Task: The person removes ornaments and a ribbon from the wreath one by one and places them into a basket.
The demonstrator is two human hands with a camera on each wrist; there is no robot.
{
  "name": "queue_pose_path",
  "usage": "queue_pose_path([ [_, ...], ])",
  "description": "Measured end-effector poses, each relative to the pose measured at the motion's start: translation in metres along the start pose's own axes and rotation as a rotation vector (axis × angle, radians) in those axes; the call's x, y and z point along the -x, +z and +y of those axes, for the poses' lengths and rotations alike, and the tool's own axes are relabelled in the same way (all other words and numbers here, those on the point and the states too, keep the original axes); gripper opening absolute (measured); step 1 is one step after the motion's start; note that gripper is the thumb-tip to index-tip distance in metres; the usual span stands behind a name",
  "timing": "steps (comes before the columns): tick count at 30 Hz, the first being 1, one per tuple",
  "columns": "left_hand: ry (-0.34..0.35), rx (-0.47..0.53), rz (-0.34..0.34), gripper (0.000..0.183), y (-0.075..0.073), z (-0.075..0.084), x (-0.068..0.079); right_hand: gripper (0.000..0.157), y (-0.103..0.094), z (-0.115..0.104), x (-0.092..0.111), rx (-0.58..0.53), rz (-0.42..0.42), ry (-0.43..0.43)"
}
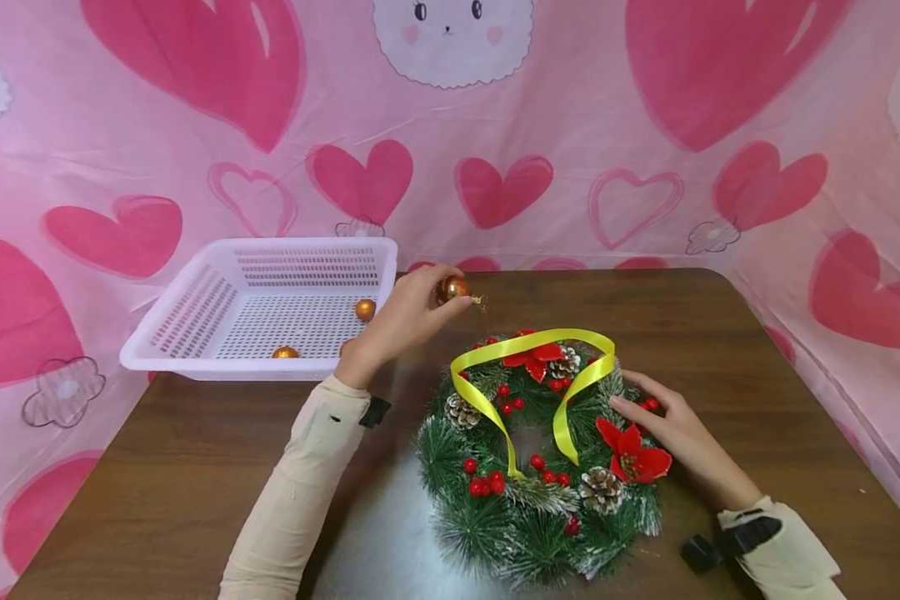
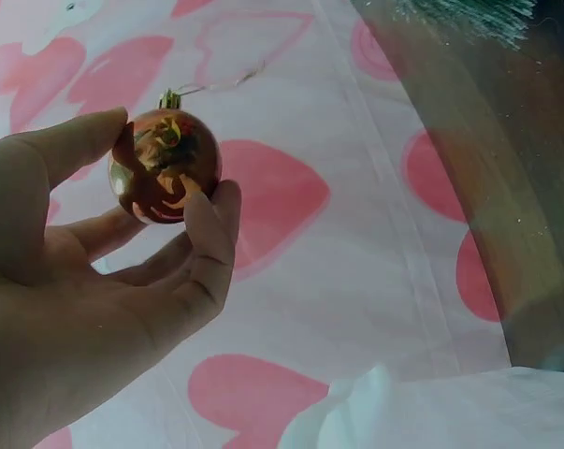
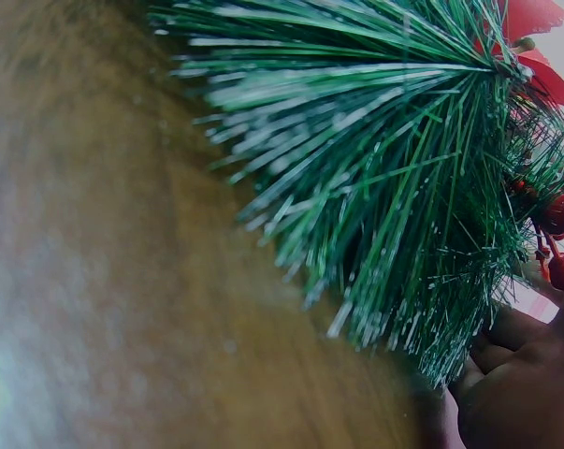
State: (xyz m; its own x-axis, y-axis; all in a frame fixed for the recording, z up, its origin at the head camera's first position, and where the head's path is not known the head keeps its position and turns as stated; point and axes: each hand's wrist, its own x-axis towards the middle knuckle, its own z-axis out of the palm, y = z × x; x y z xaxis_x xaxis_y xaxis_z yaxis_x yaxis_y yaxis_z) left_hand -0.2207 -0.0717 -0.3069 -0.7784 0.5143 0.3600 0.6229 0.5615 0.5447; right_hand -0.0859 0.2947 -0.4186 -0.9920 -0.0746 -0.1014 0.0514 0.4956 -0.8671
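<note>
A shiny copper-gold Christmas ball point(image 1: 453, 289) with a gold cap and a thin wire loop is pinched between the thumb and fingers of my left hand point(image 1: 412, 310). The left wrist view shows the ball point(image 2: 174, 173) from close by, its cap pointing up. A green Christmas wreath point(image 1: 536, 533) lies on the table, decorated with red berries, pinecones and red flowers. Over its top arches a yellow ribbon point(image 1: 532, 339). My right hand point(image 1: 678, 429) grips the wreath's right side, thumb on top. Its fingers curl against the needles in the right wrist view, partly hidden.
Left of the wreath, a white plastic basket point(image 1: 195, 364) stands at the back with a few gold balls point(image 1: 364, 309) inside. Brown wooden table point(image 1: 195, 467) surrounds the wreath. A pink cloth point(image 1: 450, 125) printed with hearts hangs behind the table and along its sides.
</note>
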Motion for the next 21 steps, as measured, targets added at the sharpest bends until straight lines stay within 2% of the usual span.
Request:
queue_pose_path([
  [7,-0.017,0.065,0.101,0.038,-0.011,-0.006,0.012,0.058,-0.002,0.000,-0.002,-0.010,-0.021,-0.013],
  [16,-0.060,0.086,0.126,0.038,-0.019,-0.015,0.027,0.063,-0.005,-0.003,-0.003,0.009,-0.017,0.008],
  [21,-0.079,0.087,0.166,0.040,-0.028,-0.016,0.036,0.064,-0.004,-0.002,-0.006,0.012,-0.032,0.010],
])
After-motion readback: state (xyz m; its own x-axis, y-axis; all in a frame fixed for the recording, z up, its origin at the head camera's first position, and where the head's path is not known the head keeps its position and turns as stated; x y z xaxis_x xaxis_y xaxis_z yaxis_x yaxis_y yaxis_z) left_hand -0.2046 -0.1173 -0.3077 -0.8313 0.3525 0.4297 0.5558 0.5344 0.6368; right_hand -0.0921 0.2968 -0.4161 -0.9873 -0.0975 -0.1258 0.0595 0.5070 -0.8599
